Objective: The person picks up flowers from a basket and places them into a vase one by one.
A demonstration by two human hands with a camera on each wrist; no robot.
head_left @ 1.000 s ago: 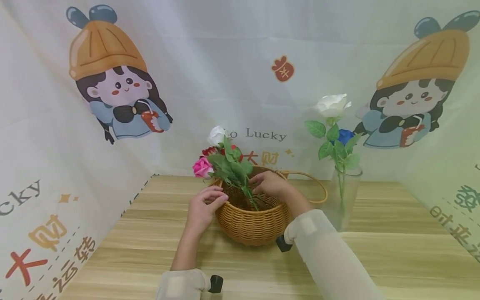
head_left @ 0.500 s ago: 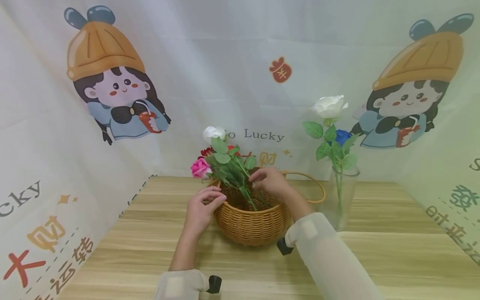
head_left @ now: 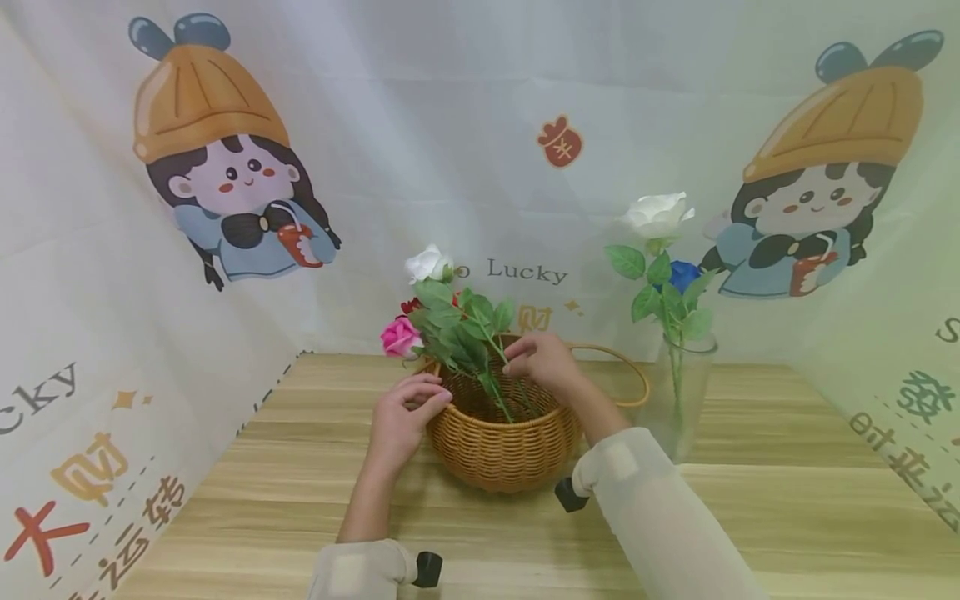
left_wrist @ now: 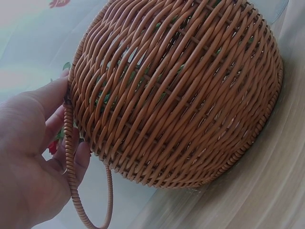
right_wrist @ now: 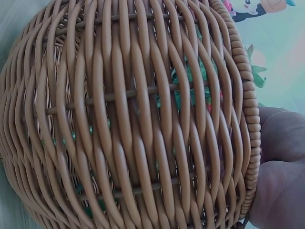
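A wicker basket (head_left: 504, 454) stands on the table, with several roses leaning out over its left side. A white rose (head_left: 427, 262) is highest, a pink rose (head_left: 401, 337) sits lower left, and red petals (head_left: 409, 306) show between. My left hand (head_left: 405, 417) grips the basket's left rim by the handle joint, thumb on the rim (left_wrist: 71, 88) and fingers behind the looped handle (left_wrist: 71, 171). Over the basket opening, my right hand (head_left: 543, 365) pinches a leafy green stem (head_left: 491, 337) that runs up toward the white rose. Wickerwork hides its fingertips in the right wrist view.
Right of the basket is a clear glass vase (head_left: 686, 400) holding a large white rose (head_left: 660, 215) and a blue rose (head_left: 681, 275). The basket's other handle (head_left: 637, 371) loops out toward the vase. A printed cloth (head_left: 450, 150) hangs behind the wooden table (head_left: 247, 500).
The leafy stem in my right hand has swung upright and its leaves have spread rightward; the white rose has shifted slightly left and up. My left hand stays on the rim.
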